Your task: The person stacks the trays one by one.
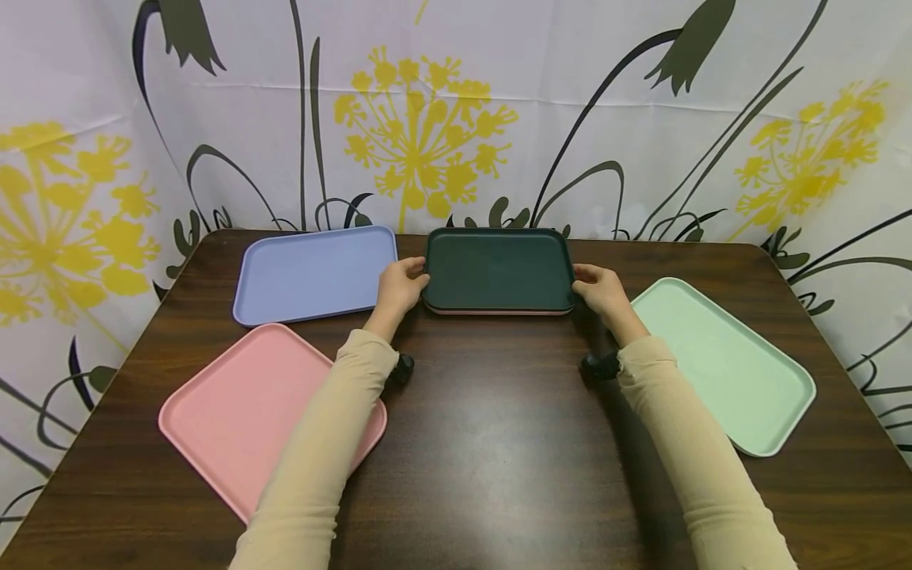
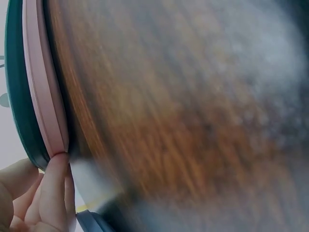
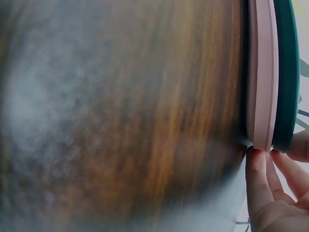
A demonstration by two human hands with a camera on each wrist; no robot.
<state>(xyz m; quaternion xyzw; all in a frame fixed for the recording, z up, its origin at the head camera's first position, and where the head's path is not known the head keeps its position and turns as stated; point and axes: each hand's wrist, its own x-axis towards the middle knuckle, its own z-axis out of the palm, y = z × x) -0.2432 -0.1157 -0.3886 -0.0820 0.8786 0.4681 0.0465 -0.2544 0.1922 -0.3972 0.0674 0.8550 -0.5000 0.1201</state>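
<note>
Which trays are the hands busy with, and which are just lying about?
Busy with, looks like:
dark green tray
pale pink tray under it
left hand and right hand, at its ends

Just lying about, it seems:
blue tray
bright pink tray
mint green tray

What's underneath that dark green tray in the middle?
Directly under the dark green tray is a pink tray; its edge shows in both wrist views. Its upper face is covered, so I can't tell whether anything lies between them.

A pink tray [image 2: 44, 82] — beneath the dark green tray [image 1: 497, 269] — is mostly hidden.
</note>
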